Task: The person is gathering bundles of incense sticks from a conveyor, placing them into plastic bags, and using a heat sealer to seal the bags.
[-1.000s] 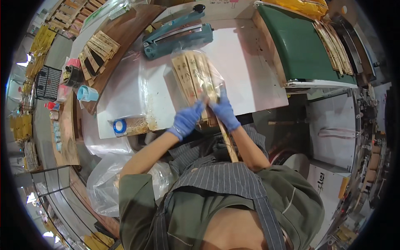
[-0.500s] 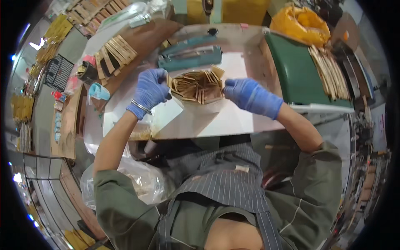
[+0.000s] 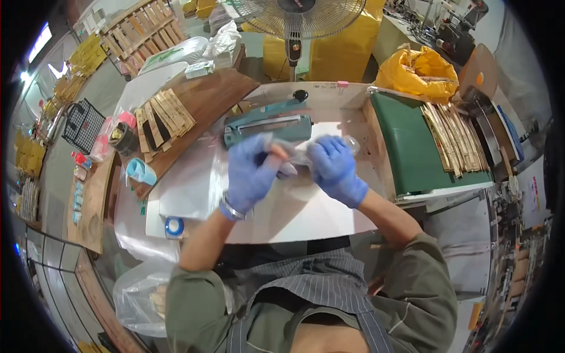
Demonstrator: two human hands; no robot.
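A clear plastic bag (image 3: 301, 154) is bunched between my hands over the white tray-like worktop (image 3: 282, 220). My left hand (image 3: 252, 172), in a blue glove with a metal bangle at the wrist, closes on the bag's gathered plastic; its fingertips are blurred. Beside it my blue-gloved right hand (image 3: 333, 167) grips the same bunched part, and a bit of film sticks out past its fingers. The bag's lower part and contents are mostly hidden under my hands. Just beyond lies a teal bench sealer (image 3: 268, 128) with a long arm and black knob.
Flat tan strips (image 3: 168, 120) lie on a brown board at left, near a light-blue cup (image 3: 141, 172). A blue tape roll (image 3: 174, 227) sits at the tray's left edge. At right, a green pad (image 3: 406, 144) carries more strips (image 3: 453, 138) beside a yellow bag (image 3: 418, 73). A fan (image 3: 294, 50) stands behind.
My hands have come closer together. The bag stood with its mouth spread, showing packed tan pieces; now its plastic is gathered between my hands. The view has tilted up, showing the fan.
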